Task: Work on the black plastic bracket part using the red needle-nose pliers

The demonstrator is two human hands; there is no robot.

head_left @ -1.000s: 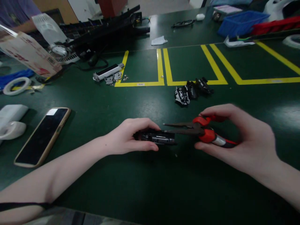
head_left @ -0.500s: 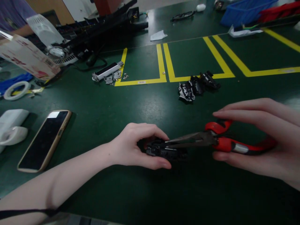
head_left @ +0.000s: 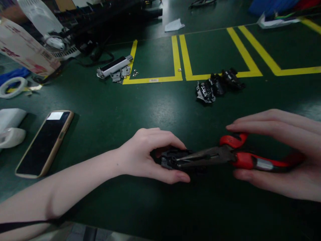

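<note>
My left hand (head_left: 147, 154) grips a small black mechanical part (head_left: 173, 160) against the dark green table (head_left: 155, 110). My right hand (head_left: 281, 154) holds red-handled long-nose pliers (head_left: 225, 157). The pliers' jaws point left and their tips rest on the black part, right beside my left thumb. Much of the part is hidden under my left fingers.
A few similar black parts (head_left: 215, 86) lie beyond my hands near yellow tape lines (head_left: 180, 60). A phone (head_left: 45, 142) lies at the left, with white objects (head_left: 11, 127) beside it. A white bracket and small screws (head_left: 116, 68) sit further back. Black equipment and a cardboard box (head_left: 22, 47) crowd the far left.
The pliers' tips have slid further left onto the black part. My right hand has shifted right and opened its grip wider along the handles. The view tipped downward.
</note>
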